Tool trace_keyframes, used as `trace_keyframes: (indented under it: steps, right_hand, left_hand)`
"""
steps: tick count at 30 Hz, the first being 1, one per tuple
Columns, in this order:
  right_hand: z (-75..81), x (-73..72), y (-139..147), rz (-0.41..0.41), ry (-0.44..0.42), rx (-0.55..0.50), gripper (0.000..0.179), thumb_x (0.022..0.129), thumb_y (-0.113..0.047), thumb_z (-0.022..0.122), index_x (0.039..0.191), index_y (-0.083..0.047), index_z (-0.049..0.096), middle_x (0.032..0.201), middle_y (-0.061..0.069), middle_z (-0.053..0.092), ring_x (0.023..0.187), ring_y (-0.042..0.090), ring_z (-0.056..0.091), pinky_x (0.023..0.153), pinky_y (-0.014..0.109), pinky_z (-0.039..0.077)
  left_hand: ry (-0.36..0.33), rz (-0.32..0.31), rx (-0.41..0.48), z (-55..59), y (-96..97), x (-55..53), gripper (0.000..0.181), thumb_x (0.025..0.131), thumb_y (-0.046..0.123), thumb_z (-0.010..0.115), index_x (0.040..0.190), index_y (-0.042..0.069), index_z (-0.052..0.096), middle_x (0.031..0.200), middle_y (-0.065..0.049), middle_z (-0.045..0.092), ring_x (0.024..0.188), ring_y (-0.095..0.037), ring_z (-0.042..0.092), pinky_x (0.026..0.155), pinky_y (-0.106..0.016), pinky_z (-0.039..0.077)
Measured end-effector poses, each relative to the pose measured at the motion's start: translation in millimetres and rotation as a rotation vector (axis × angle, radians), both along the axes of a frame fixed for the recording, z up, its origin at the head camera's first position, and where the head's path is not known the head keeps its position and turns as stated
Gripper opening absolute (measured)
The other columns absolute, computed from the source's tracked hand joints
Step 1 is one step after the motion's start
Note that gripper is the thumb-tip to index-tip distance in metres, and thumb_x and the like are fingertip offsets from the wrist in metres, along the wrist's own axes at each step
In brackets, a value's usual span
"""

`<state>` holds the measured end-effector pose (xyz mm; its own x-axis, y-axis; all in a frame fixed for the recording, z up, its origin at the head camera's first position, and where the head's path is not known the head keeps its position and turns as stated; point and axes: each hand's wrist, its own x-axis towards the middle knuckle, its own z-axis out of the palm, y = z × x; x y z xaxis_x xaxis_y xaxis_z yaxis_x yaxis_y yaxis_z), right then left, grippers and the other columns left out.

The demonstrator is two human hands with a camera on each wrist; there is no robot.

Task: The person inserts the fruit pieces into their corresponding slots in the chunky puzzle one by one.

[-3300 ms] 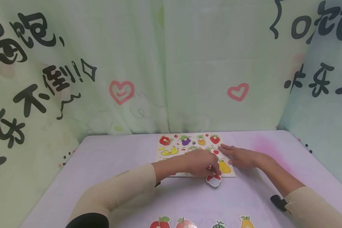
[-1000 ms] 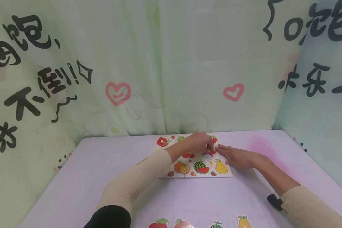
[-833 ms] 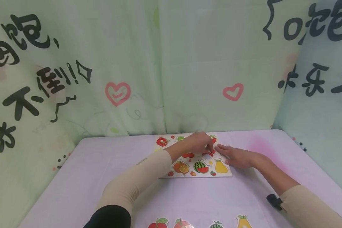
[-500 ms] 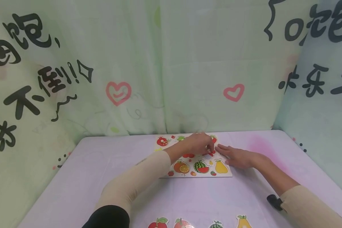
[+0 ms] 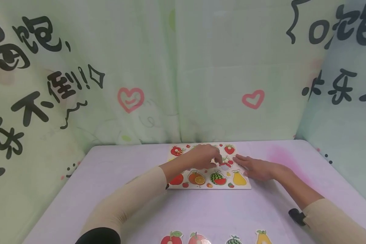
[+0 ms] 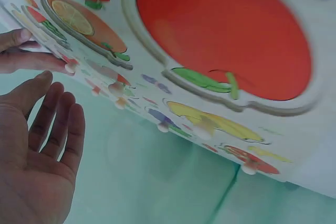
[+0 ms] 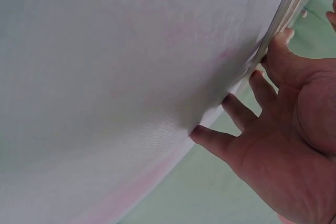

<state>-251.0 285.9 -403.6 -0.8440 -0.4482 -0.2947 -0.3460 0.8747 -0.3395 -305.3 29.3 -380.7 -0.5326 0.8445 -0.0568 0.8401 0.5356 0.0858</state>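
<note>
A white fruit puzzle board [image 5: 248, 186] with knobbed pieces lies at the back of the table. My left hand [image 5: 203, 156] hovers over its middle, just left of a red piece with a pale centre [image 5: 224, 166] lying on the board. In the left wrist view the left hand [image 6: 47, 145] has relaxed fingers and nothing between them; a large red apple picture [image 6: 226, 35] is close by. My right hand [image 5: 257, 168] rests with spread fingers at the board's right edge. In the right wrist view the right hand's [image 7: 283, 114] thumb touches that edge.
Along the table's near side lie several loose pieces: an apple [image 5: 171, 239], a peach [image 5: 198, 239], a watermelon [image 5: 233, 240] and a yellow pear-shaped fruit [image 5: 263, 238]. A green curtain [image 5: 207, 115] hangs right behind the table [image 5: 134, 166].
My left hand carried the red piece with a pale centre from the board's front edge onto the board, then let it go and drew back left. The right hand has stayed at the edge.
</note>
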Motion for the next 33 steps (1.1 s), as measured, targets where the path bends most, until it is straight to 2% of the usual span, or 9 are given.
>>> trace_keyframes:
  steps: [3, 7, 12, 15, 19, 23, 27, 33]
  right_hand:
    - [0.9, -2.6, -1, -0.007, -0.006, -0.001, 0.071, 0.102, -0.021, 0.063, 0.163, -0.008, 0.03, 0.17, 0.023, 0.023, 0.152, 0.058, 0.021, 0.115, 0.072, 0.031]
    - [2.0, 0.4, 2, -0.014, 0.003, -0.002, 0.072, 0.101, -0.022, 0.064, 0.163, -0.008, 0.03, 0.17, 0.024, 0.023, 0.151, 0.058, 0.021, 0.115, 0.072, 0.032]
    - [2.6, 2.4, 1, -0.018, 0.006, -0.014, 0.072, 0.101, -0.021, 0.064, 0.163, -0.008, 0.03, 0.17, 0.023, 0.022, 0.152, 0.058, 0.02, 0.115, 0.072, 0.032]
    - [2.0, 2.1, 0, -0.026, -0.003, -0.016, 0.072, 0.101, -0.023, 0.064, 0.164, -0.009, 0.03, 0.17, 0.023, 0.022, 0.152, 0.057, 0.019, 0.115, 0.072, 0.032]
    - [1.6, 0.5, -1, -0.011, 0.008, 0.003, 0.072, 0.101, -0.022, 0.064, 0.163, -0.009, 0.031, 0.17, 0.023, 0.023, 0.152, 0.057, 0.021, 0.115, 0.071, 0.032]
    - [1.3, 0.3, -1, -0.002, 0.006, 0.01, 0.071, 0.101, -0.021, 0.064, 0.163, -0.008, 0.031, 0.17, 0.023, 0.023, 0.152, 0.057, 0.021, 0.115, 0.071, 0.032]
    - [1.7, 1.2, -1, -0.007, 0.002, 0.017, 0.072, 0.101, -0.022, 0.064, 0.163, -0.008, 0.031, 0.169, 0.023, 0.023, 0.152, 0.057, 0.021, 0.115, 0.07, 0.033]
    - [3.0, 1.5, -2, -0.012, 0.005, 0.01, 0.072, 0.101, -0.022, 0.064, 0.163, -0.007, 0.03, 0.169, 0.023, 0.023, 0.151, 0.057, 0.021, 0.115, 0.071, 0.033]
  left_hand:
    - [-0.037, 0.004, 0.032, -0.9, -15.6, 7.9, 0.021, 0.095, 0.021, 0.078, 0.116, 0.025, 0.079, 0.102, 0.013, 0.072, 0.094, -0.002, 0.063, 0.078, -0.015, 0.049]
    - [-0.079, -0.006, 0.054, -1.5, -30.7, 24.1, 0.02, 0.095, 0.021, 0.078, 0.115, 0.024, 0.08, 0.101, 0.013, 0.073, 0.089, -0.001, 0.062, 0.076, -0.014, 0.049]
    - [-0.09, -0.011, 0.036, -3.4, -52.7, 49.0, 0.018, 0.096, 0.019, 0.077, 0.111, 0.026, 0.081, 0.096, 0.016, 0.072, 0.081, 0.001, 0.06, 0.072, -0.015, 0.048]
    - [-0.072, -0.032, 0.03, -6.7, -68.3, 65.8, 0.016, 0.095, 0.02, 0.078, 0.109, 0.027, 0.081, 0.095, 0.016, 0.072, 0.082, 0.003, 0.06, 0.074, -0.011, 0.047]
    - [-0.084, -0.04, 0.028, -7.8, -87.4, 88.3, 0.016, 0.094, 0.019, 0.079, 0.107, 0.028, 0.081, 0.093, 0.018, 0.07, 0.082, 0.005, 0.059, 0.075, -0.01, 0.046]
    - [-0.134, -0.033, 0.007, -4.4, -102.3, 108.9, 0.014, 0.093, 0.021, 0.08, 0.105, 0.029, 0.081, 0.091, 0.02, 0.068, 0.081, 0.005, 0.059, 0.074, -0.01, 0.046]
    - [-0.213, 0.004, -0.038, 3.3, -114.2, 127.8, 0.013, 0.092, 0.023, 0.082, 0.104, 0.029, 0.081, 0.087, 0.021, 0.067, 0.079, 0.005, 0.058, 0.074, -0.011, 0.048]
    - [-0.303, 0.056, -0.095, 10.0, -128.1, 147.2, 0.01, 0.091, 0.025, 0.083, 0.099, 0.03, 0.08, 0.08, 0.022, 0.063, 0.075, 0.005, 0.057, 0.073, -0.013, 0.049]
